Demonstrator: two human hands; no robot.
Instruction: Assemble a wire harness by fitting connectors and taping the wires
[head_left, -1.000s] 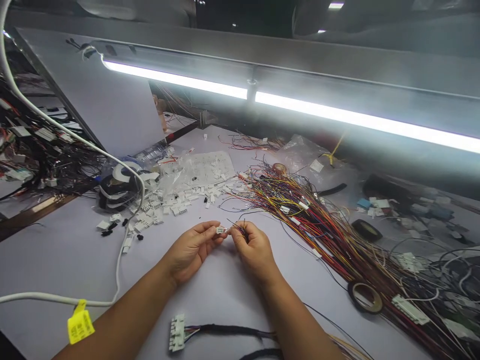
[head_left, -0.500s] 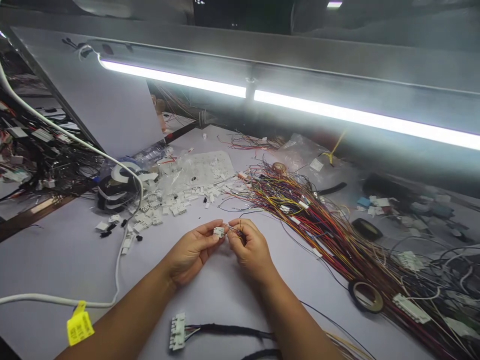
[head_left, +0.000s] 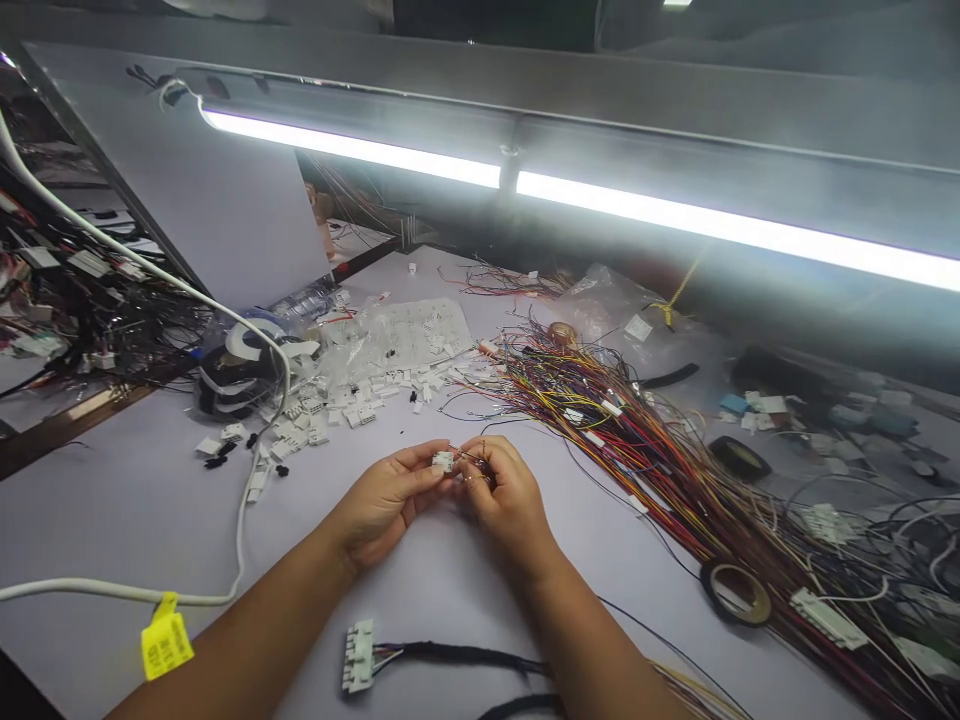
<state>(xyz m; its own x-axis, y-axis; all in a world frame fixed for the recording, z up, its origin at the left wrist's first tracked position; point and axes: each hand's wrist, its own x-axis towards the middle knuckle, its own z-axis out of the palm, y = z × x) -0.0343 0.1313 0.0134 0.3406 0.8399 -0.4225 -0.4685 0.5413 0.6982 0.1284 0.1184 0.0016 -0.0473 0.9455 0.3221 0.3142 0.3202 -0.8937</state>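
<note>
My left hand (head_left: 382, 497) pinches a small white connector housing (head_left: 442, 461) between thumb and fingertips, just above the white table (head_left: 120, 510). My right hand (head_left: 504, 495) is closed on a few thin wire ends (head_left: 474, 460) that meet the housing's right side. Both hands hover at the middle of the bench, fingertips almost touching. A big bundle of coloured wires (head_left: 637, 450) fans out just right of my right hand.
A heap of loose white connectors (head_left: 337, 400) and a clear plastic bag (head_left: 405, 335) lie behind my hands. A white cable (head_left: 247, 480) with a yellow tag (head_left: 166, 645) crosses the left. Near the front edge lies a finished white plug on a black harness (head_left: 360, 655). Tape rolls (head_left: 735, 592) sit right.
My hands stay together at the same spot; the right fingers have shifted slightly closer on the wire ends at the housing. The view has drifted a little.
</note>
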